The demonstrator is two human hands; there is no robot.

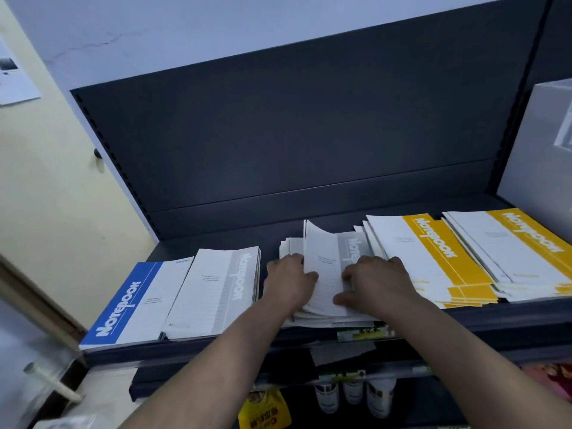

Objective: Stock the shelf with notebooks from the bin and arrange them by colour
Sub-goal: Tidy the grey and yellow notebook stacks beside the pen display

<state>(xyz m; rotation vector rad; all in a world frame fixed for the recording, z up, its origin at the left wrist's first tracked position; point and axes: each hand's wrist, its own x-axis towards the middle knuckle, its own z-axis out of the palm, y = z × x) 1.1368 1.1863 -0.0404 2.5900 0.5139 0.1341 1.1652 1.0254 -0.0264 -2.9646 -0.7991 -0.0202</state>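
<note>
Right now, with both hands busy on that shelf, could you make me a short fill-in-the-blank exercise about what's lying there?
At the far left of the shelf, the single notebook has a ____ band. The left hand and right hand both touch the middle stack, whose band is ____. The two right-end stacks have ____ bands.
Missing words: blue; grey; yellow.

Rightmost yellow notebook stack (507, 246) partly beyond the right edge.
</note>
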